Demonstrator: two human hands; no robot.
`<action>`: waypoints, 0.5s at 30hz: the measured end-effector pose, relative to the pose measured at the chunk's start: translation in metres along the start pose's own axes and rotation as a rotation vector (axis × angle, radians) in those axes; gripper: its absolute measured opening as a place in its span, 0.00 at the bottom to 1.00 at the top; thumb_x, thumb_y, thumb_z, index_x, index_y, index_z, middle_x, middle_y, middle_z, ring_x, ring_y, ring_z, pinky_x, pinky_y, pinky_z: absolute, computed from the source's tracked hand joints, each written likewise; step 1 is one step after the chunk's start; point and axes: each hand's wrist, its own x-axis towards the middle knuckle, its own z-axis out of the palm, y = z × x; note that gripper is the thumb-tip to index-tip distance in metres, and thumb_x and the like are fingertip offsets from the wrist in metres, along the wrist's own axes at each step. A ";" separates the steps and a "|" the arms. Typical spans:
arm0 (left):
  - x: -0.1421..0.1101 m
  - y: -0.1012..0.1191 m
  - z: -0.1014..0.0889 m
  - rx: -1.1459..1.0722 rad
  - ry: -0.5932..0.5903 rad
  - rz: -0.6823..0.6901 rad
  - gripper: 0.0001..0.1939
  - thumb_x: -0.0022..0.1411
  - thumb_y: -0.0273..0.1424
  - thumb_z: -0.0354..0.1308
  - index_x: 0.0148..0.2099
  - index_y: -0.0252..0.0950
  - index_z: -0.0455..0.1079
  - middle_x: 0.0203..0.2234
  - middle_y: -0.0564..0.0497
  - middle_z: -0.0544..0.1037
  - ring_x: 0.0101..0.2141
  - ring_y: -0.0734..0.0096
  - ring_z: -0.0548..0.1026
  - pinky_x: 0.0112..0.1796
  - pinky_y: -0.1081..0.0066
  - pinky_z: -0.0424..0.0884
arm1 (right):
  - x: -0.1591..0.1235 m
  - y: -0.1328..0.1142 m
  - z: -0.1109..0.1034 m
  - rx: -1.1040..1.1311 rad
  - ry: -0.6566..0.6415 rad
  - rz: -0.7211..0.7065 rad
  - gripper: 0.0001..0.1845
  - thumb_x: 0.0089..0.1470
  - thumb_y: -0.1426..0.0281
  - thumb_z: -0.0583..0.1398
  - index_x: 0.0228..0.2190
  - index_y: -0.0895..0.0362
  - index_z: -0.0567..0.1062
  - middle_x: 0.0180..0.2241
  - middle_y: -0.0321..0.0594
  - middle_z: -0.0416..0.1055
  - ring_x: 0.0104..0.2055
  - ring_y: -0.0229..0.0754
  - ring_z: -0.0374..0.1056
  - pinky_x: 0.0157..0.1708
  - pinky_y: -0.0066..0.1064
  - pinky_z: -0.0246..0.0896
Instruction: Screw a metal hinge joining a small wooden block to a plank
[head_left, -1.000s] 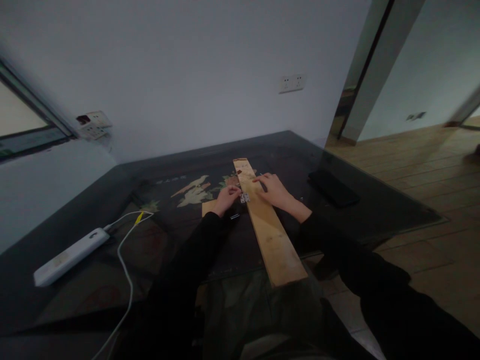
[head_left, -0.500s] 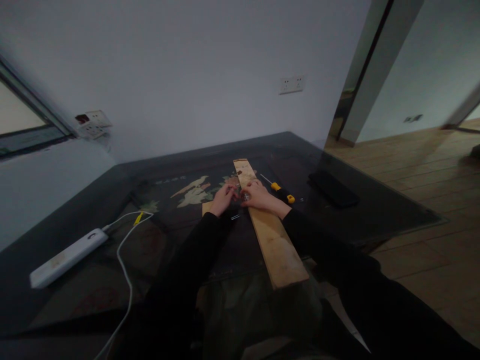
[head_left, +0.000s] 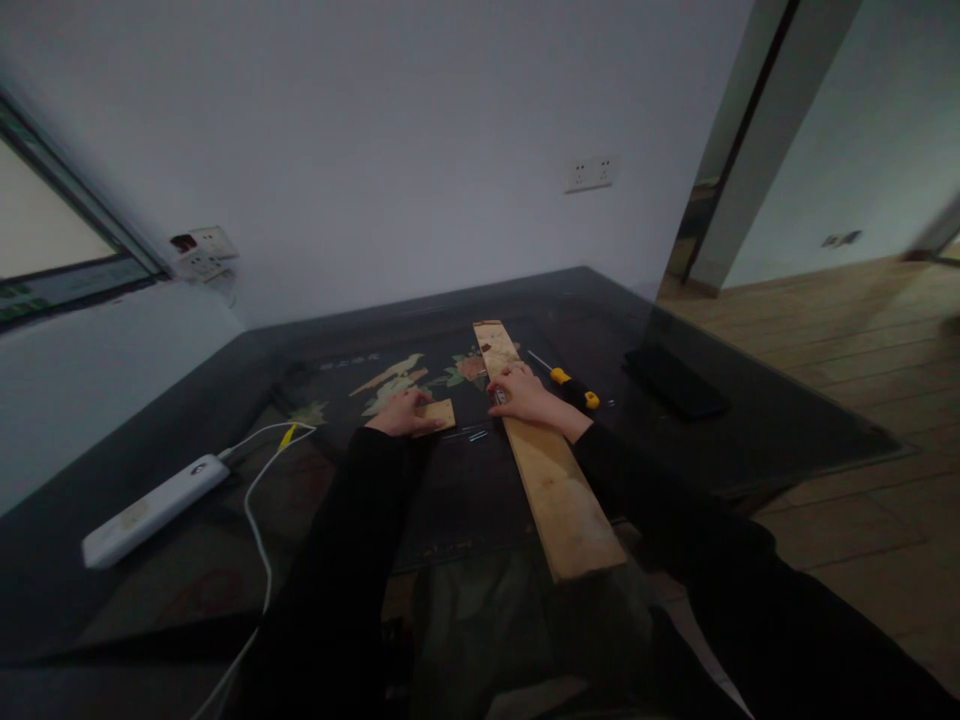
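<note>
A long wooden board (head_left: 564,490) lies on the dark table, one end jutting past the front edge. My right hand (head_left: 525,392) rests across its middle, fingers curled round a small metal piece (head_left: 500,397) at the board's left side; its kind is too small to make out. To the left, my left hand (head_left: 406,411) grips a short wooden block (head_left: 439,414) between thumb and fingers, low over the table or on it. Several small screws (head_left: 478,435) lie between the two hands. Right of the board is a yellow-and-black screwdriver (head_left: 574,386).
A black phone-like slab (head_left: 676,382) lies at the right of the table (head_left: 450,520). On the left, a white power strip (head_left: 156,512) trails a white cable (head_left: 259,540) toward the front edge. The wall stands behind the table.
My left hand has moved left, away from the long board, and has taken hold of the short wooden block. My right hand stays on the long board.
</note>
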 end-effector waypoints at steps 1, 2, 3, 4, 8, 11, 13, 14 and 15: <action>0.000 0.002 0.001 0.018 -0.003 0.004 0.25 0.37 0.43 0.75 0.36 0.39 0.74 0.40 0.41 0.79 0.44 0.50 0.76 0.48 0.62 0.69 | 0.000 0.000 0.000 0.000 0.001 -0.002 0.17 0.53 0.60 0.68 0.44 0.51 0.80 0.53 0.47 0.66 0.59 0.55 0.57 0.56 0.45 0.58; -0.001 0.004 0.002 0.022 -0.009 0.002 0.25 0.37 0.43 0.75 0.37 0.38 0.74 0.40 0.40 0.79 0.46 0.49 0.76 0.49 0.61 0.69 | 0.000 0.000 0.001 -0.001 0.004 -0.004 0.17 0.53 0.60 0.68 0.44 0.51 0.80 0.53 0.47 0.66 0.59 0.55 0.58 0.56 0.45 0.58; -0.001 0.006 0.003 0.018 -0.015 -0.006 0.25 0.37 0.42 0.76 0.38 0.38 0.74 0.41 0.40 0.79 0.47 0.48 0.76 0.50 0.60 0.68 | 0.000 0.000 0.001 -0.003 0.006 -0.005 0.18 0.53 0.60 0.68 0.45 0.51 0.80 0.53 0.47 0.66 0.59 0.55 0.57 0.56 0.45 0.58; -0.001 0.007 0.003 0.007 -0.017 -0.019 0.26 0.36 0.41 0.76 0.38 0.38 0.74 0.40 0.40 0.78 0.47 0.47 0.75 0.50 0.60 0.68 | 0.000 0.000 0.002 -0.004 0.008 -0.005 0.18 0.53 0.60 0.68 0.45 0.51 0.80 0.53 0.47 0.66 0.60 0.55 0.57 0.56 0.45 0.58; -0.001 0.016 -0.001 -0.073 0.011 -0.045 0.25 0.32 0.38 0.77 0.35 0.37 0.75 0.37 0.40 0.79 0.44 0.46 0.76 0.47 0.59 0.70 | 0.000 0.000 0.003 -0.003 0.007 0.000 0.20 0.53 0.60 0.68 0.47 0.51 0.79 0.54 0.49 0.66 0.62 0.56 0.56 0.57 0.46 0.57; -0.003 0.021 -0.003 -0.215 -0.017 -0.079 0.20 0.38 0.36 0.75 0.35 0.37 0.75 0.31 0.45 0.80 0.37 0.53 0.78 0.41 0.62 0.72 | 0.000 0.000 0.003 0.002 -0.001 0.007 0.20 0.53 0.60 0.68 0.47 0.51 0.79 0.55 0.48 0.66 0.61 0.55 0.56 0.57 0.47 0.57; -0.004 0.025 -0.004 -0.351 -0.027 -0.116 0.17 0.42 0.35 0.73 0.36 0.37 0.76 0.31 0.48 0.80 0.34 0.59 0.78 0.37 0.65 0.73 | 0.000 0.001 0.003 0.006 -0.002 0.004 0.20 0.53 0.60 0.68 0.47 0.51 0.79 0.55 0.48 0.66 0.61 0.56 0.56 0.57 0.47 0.57; -0.005 0.027 -0.004 -0.431 -0.017 -0.131 0.17 0.43 0.34 0.72 0.37 0.37 0.76 0.32 0.48 0.81 0.34 0.60 0.79 0.37 0.66 0.73 | 0.000 0.002 0.003 0.007 0.001 0.000 0.20 0.53 0.60 0.68 0.47 0.51 0.79 0.55 0.48 0.67 0.61 0.56 0.56 0.56 0.47 0.57; -0.006 0.029 -0.003 -0.521 0.009 -0.141 0.17 0.43 0.33 0.72 0.37 0.36 0.76 0.33 0.48 0.81 0.35 0.61 0.79 0.37 0.66 0.74 | 0.000 0.002 0.003 0.008 0.004 -0.004 0.20 0.53 0.60 0.68 0.47 0.51 0.79 0.55 0.48 0.67 0.61 0.56 0.56 0.56 0.47 0.58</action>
